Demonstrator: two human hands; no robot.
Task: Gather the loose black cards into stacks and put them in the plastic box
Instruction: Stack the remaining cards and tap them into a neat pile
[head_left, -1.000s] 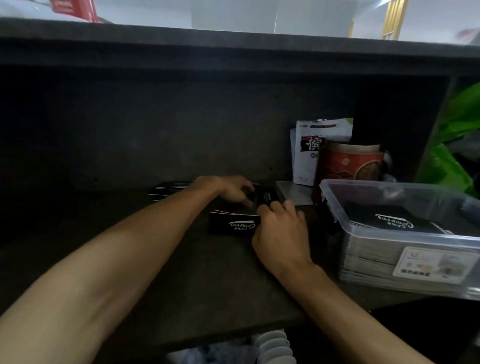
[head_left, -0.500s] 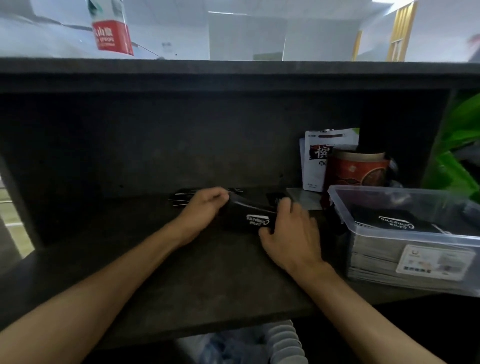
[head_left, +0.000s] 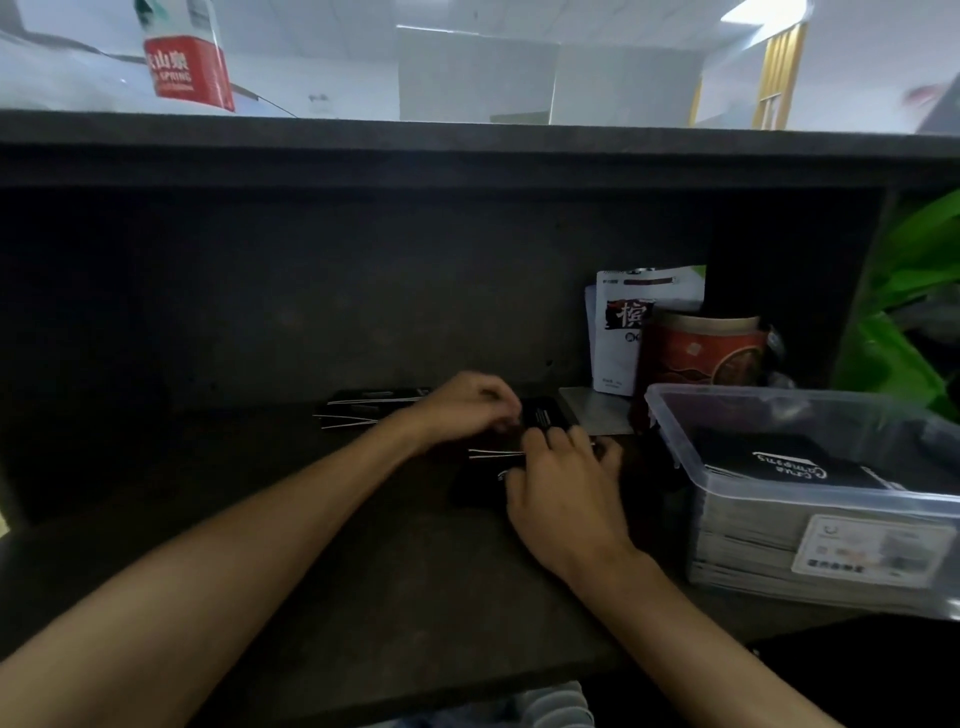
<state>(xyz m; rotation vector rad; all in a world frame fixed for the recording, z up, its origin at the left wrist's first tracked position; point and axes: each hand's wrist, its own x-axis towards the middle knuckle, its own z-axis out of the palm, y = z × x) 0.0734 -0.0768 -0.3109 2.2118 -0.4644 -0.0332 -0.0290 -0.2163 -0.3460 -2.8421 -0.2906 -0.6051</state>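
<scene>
Left hand (head_left: 467, 408) curled, blurred, grip on black cards (head_left: 543, 415) impossible to tell; right hand (head_left: 563, 491) curled round card stack (head_left: 483, 486), near plastic box (head_left: 810, 499).

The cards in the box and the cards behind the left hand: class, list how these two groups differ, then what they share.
1. The cards in the box sit inside the clear box; the cards behind the left hand lie on the bare shelf.
2. The boxed cards form a tall pile; the shelf cards are low and fanned apart.
3. The boxed top card shows white script; no print is legible on the shelf cards.

Both are black with pale edges.
</scene>
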